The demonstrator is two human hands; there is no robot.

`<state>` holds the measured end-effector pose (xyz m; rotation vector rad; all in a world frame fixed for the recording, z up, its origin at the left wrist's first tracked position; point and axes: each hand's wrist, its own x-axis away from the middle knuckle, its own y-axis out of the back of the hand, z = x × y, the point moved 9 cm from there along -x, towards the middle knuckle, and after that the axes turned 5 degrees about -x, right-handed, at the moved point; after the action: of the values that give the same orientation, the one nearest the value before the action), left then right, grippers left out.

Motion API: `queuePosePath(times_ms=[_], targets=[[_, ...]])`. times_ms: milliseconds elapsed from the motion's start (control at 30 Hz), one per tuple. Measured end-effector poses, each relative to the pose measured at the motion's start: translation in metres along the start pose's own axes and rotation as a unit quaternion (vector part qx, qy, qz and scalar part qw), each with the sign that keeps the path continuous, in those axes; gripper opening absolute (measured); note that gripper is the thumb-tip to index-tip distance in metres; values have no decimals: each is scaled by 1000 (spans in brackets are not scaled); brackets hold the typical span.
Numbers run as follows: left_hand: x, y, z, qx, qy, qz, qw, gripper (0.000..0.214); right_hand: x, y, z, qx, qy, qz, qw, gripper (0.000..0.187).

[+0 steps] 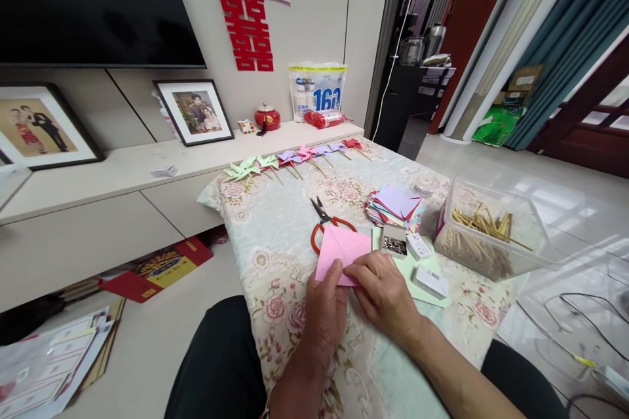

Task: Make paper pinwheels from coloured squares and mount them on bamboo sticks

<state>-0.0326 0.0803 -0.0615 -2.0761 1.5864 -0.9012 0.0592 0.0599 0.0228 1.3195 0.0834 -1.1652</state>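
Reckoned from the pink sheet, a red and yellow printed cardboard bag [164, 268] lies on the floor at 9 o'clock. From 10 round to 12 o'clock, a row of green, purple, pink and red paper pinwheels on wooden sticks [288, 158] rests along the far edge of the pale floral tablecloth [275, 242]. The orange-handled scissors with dark metal blades [322, 213] lie at 11, blades apart, a handle partly covered by the sheet. At 7, the left hand [326, 306] grips the sheet's lower left corner, thumb on top. The creased pink paper sheet [344, 245] is held above the cloth. At 4, the right hand [384, 287] has its fingers bent against the sheet's lower right part; I cannot tell whether they pinch it. Between 1 and 2 sits a stack of multicoloured paper squares [396, 201]; at 3, an open small cardboard box [394, 232] of metal pins [394, 246]. Two small white boxes [431, 281] rest on a pale green sheet [405, 270]; farther out at 3 stands a clear plastic tub [533, 213] of thin wooden sticks [484, 226]
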Motion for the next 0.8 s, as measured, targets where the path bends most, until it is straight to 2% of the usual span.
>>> queuePosePath(times_ms=[167,467,600,800], targets=[[-4,11,2,12,6,-36,999,25,1,4,-9,-83,-9,-5,997,29],[-3,8,-1,3,4,-34,999,23,2,0,-12,-124,-21,33,991,16],[-2,7,1,-10,11,-25,1000,21,1,-3,-22,-192,-75,33,978,14],[-2,5,2,-46,14,-19,999,18,3,-11,-46,-267,-220,33,938,14]])
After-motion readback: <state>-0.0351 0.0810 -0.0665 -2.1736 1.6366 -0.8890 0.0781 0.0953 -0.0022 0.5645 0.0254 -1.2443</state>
